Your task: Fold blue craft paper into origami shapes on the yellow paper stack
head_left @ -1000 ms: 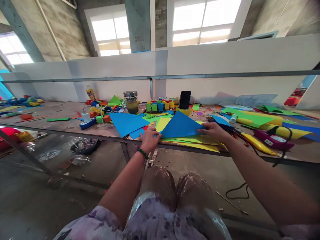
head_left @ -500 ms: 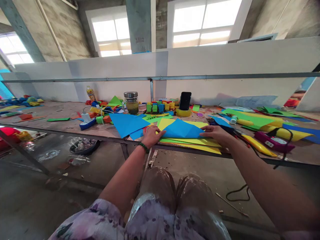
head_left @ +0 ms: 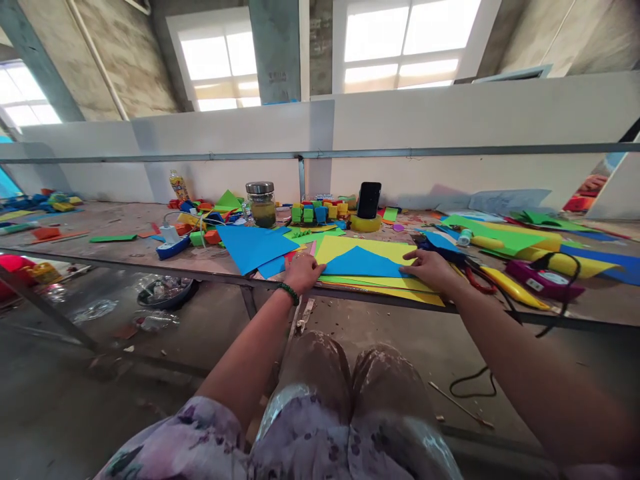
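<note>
A blue triangle of folded paper (head_left: 358,263) lies flat on yellow sheets (head_left: 330,247) at the table's front edge. My left hand (head_left: 304,272) pinches its left corner between thumb and fingers. At its right corner, my right hand (head_left: 428,268) has its thumb and fingertips closed on the paper. Under the triangle, yellow and green sheets are stacked and reach slightly over the edge. Another blue sheet (head_left: 255,247) rests just left of my left hand.
Behind the papers stand a glass jar (head_left: 261,205) and a phone (head_left: 369,200) on a yellow roll (head_left: 366,224). A blue power strip (head_left: 174,248) sits at left. To the right are pliers (head_left: 481,279), a yellow tool (head_left: 515,288) and a purple device (head_left: 543,280) with a black cord.
The blue paper, raised and bent before, now lies flatter as a clean triangle, showing more yellow behind it. Both hands remain at its corners.
</note>
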Tool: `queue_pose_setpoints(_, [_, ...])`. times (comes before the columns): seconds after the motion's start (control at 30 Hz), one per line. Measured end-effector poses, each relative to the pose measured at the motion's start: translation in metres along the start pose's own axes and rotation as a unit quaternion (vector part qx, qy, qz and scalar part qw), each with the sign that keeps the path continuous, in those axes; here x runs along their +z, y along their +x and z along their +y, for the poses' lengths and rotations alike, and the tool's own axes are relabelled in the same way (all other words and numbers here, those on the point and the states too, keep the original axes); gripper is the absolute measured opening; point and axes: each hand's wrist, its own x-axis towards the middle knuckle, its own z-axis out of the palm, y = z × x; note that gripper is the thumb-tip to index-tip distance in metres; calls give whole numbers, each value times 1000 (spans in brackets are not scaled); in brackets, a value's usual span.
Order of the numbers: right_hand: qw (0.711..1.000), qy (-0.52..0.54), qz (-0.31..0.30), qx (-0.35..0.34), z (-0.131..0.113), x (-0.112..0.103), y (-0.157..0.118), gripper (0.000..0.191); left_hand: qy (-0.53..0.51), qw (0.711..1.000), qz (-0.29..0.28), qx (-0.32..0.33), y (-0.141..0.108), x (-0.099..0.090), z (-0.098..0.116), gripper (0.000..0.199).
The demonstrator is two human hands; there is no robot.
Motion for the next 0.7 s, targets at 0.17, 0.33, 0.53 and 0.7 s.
queue_pose_setpoints(0.17, [992, -104, 45, -60, -21, 1, -14, 37, 42, 996, 46, 68, -13, -3, 17, 28])
queue_pose_setpoints(0.33, [950, -208, -23, -232, -60, 23, -30, 28, 83, 950, -26, 300, -35, 12, 48, 54])
queue_pose_setpoints(0.53, [973, -148, -28, -177, -77, 45, -28, 26, 92, 954, -3, 284, -45, 27, 58, 78])
queue_pose_setpoints(0.7, [985, -121, -73, -101, -65, 37, -10, 38, 88, 961, 7, 261, -48, 28, 51, 76])
